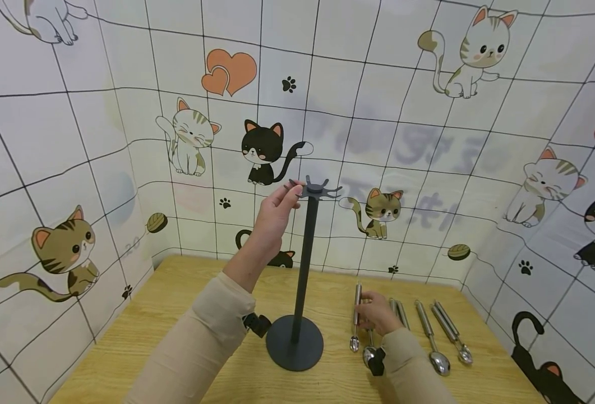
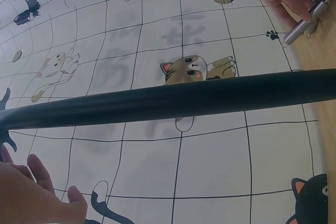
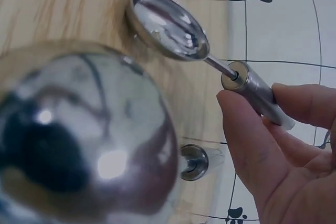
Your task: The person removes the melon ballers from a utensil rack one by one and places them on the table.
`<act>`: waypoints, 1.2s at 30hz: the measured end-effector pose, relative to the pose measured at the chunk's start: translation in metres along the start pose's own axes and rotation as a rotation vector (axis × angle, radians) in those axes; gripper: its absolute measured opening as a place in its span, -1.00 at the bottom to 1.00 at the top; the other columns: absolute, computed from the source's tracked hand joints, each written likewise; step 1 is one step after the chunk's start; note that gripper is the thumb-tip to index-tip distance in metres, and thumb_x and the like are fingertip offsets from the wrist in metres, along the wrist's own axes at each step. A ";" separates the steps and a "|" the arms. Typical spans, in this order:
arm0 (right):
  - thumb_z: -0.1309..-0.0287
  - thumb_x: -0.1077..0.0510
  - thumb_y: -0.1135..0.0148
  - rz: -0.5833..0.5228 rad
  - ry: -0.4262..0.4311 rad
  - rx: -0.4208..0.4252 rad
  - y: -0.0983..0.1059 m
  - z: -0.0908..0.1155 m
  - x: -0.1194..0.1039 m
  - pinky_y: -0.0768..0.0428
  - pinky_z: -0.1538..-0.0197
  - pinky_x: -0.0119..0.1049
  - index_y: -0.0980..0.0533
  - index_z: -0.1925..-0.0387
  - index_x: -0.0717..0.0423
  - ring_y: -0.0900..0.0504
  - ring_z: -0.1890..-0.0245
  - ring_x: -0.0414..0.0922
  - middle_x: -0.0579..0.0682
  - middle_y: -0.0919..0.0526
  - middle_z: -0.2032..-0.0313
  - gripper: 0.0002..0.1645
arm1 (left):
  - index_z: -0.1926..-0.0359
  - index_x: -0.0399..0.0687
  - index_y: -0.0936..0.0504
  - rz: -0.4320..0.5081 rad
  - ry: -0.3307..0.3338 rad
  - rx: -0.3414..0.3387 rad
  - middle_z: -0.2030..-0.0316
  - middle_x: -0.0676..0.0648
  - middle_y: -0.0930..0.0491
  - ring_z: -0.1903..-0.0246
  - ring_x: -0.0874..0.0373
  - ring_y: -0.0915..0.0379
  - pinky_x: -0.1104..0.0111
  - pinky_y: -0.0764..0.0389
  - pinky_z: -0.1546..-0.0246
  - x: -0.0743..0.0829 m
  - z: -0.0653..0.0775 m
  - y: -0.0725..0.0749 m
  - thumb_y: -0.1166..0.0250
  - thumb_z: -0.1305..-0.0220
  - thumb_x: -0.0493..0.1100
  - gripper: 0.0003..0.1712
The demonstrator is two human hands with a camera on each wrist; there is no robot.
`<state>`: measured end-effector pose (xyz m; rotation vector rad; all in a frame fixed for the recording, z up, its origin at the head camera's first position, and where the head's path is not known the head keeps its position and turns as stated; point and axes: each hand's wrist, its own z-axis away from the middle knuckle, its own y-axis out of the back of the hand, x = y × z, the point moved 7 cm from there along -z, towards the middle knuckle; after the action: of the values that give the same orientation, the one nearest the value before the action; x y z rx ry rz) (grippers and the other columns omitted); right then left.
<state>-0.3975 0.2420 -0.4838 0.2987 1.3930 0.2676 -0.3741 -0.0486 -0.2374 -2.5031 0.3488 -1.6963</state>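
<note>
A dark stand (image 1: 304,264) with a round base stands upright on the table, with a ring of forked hooks (image 1: 322,191) at its top. My left hand (image 1: 273,216) is at the left side of these hooks, thumb and fingers pinching one. In the left wrist view the stand's pole (image 2: 173,100) crosses in front, and part of the left hand (image 2: 34,195) shows below it. My right hand (image 1: 378,313) pinches the handle of a small metal spoon (image 1: 356,306). The right wrist view shows this spoon's oval bowl (image 3: 168,24) and the handle between thumb and fingers.
Right of the stand lie several more metal utensils, among them a large spoon (image 1: 438,362) and a small-headed one (image 1: 465,353). Another rounded bowl (image 3: 89,135) looms blurred near the right wrist camera. A cat-patterned sheet (image 1: 337,140) surrounds the wooden table (image 1: 176,314).
</note>
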 end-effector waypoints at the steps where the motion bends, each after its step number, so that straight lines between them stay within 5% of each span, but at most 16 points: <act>1: -0.33 0.39 -0.12 0.004 -0.004 0.000 0.000 -0.001 0.001 -0.70 0.33 -0.05 -0.29 -0.31 0.48 -0.66 0.40 0.04 0.30 -0.62 0.28 -0.45 | -0.21 0.07 -0.64 0.000 -0.003 -0.001 -0.17 0.07 -0.47 -0.02 0.12 -0.35 -0.15 -0.02 -0.38 0.000 0.000 0.000 -0.22 -0.43 0.12 -0.56; 18: -0.29 0.44 -0.16 0.140 -0.073 -0.072 -0.017 -0.020 0.009 -0.70 0.32 -0.13 -0.29 -0.26 0.63 -0.66 0.34 0.05 0.29 -0.63 0.30 -0.45 | -0.21 0.07 -0.64 0.002 -0.005 -0.005 -0.18 0.05 -0.46 0.01 0.12 -0.34 -0.16 0.00 -0.38 0.002 0.002 0.000 -0.22 -0.44 0.11 -0.56; 27: -0.15 0.40 -0.31 0.475 0.095 -0.012 -0.017 -0.031 0.000 -0.68 0.14 -0.07 -0.56 0.05 0.61 -0.70 0.23 0.13 0.36 -0.68 0.20 -0.64 | -0.19 0.11 -0.64 -0.013 -0.008 0.003 -0.14 0.05 -0.46 0.02 0.13 -0.34 -0.19 0.01 -0.36 0.006 0.004 0.002 -0.22 -0.44 0.12 -0.59; 36: -0.14 0.42 -0.32 0.459 0.069 0.003 -0.016 -0.029 0.005 -0.68 0.10 -0.06 -0.55 0.07 0.65 -0.70 0.21 0.14 0.41 -0.67 0.19 -0.64 | -0.19 0.10 -0.65 -0.011 -0.001 0.001 -0.13 0.06 -0.46 0.03 0.13 -0.34 -0.18 -0.01 -0.35 0.006 0.005 0.002 -0.22 -0.45 0.11 -0.59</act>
<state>-0.4254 0.2307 -0.4984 0.6176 1.3811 0.6586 -0.3678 -0.0526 -0.2343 -2.5097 0.3349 -1.6982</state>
